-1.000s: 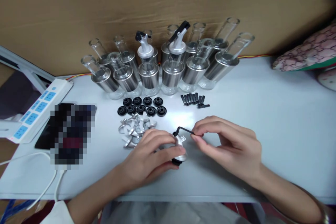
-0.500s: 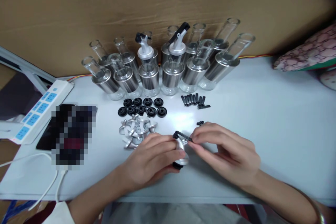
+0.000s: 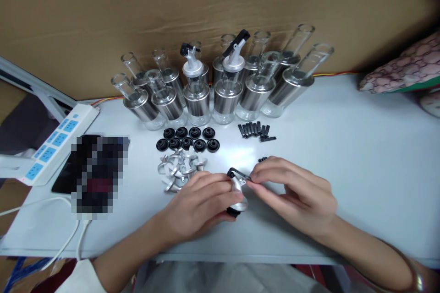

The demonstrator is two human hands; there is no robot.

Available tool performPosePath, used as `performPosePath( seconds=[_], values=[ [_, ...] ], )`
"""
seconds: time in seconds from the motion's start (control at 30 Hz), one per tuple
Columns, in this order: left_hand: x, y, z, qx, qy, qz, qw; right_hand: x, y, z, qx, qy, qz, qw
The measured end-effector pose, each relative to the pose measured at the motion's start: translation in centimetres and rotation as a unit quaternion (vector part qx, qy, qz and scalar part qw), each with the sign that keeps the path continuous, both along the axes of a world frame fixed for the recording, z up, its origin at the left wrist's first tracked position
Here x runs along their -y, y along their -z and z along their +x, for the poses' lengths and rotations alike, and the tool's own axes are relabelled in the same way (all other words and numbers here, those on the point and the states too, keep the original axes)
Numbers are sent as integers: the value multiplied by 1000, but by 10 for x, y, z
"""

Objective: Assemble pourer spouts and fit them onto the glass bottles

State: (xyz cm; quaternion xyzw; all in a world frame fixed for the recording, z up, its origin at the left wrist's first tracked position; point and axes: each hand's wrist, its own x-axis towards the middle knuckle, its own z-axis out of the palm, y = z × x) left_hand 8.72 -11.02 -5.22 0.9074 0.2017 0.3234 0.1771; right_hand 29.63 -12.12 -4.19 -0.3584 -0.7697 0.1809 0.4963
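My left hand [image 3: 201, 203] is closed around a silver pourer spout [image 3: 238, 198] with a black base, held just above the white table [image 3: 343, 155]. My right hand [image 3: 295, 192] pinches a thin black lever cap [image 3: 236, 174] against the top of that spout. Left of my hands lies a heap of silver spouts [image 3: 178, 169]. Behind them sit several black rubber seals [image 3: 187, 138] and a row of small black lever caps [image 3: 255, 130].
Several glass and steel bottles [image 3: 227, 87] stand at the back against a cardboard wall; two of them carry pourers. A white power strip [image 3: 55, 142] and a blurred dark phone [image 3: 98, 171] with white cables lie at the left. A patterned cushion [image 3: 402, 66] sits at the right.
My right hand has moved left and folded the black lever cap down closer onto the spout. My left hand keeps its grip in about the same place.
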Motion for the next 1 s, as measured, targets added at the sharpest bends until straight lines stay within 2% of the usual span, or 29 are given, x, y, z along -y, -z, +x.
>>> performPosePath(
  seconds=[0.5, 0.73, 1.0],
  values=[
    [1, 0, -2, -32, -41, 27, 998, 1, -1, -1, 25, -1, 0, 1000],
    [4, 4, -2, -17, -111, 64, 992, 0, 0, -1, 17, -11, -17, 1000],
    [4, 2, -5, -54, -93, 33, 994, 0, 4, -1, 5, 0, -24, 1000]
  ],
)
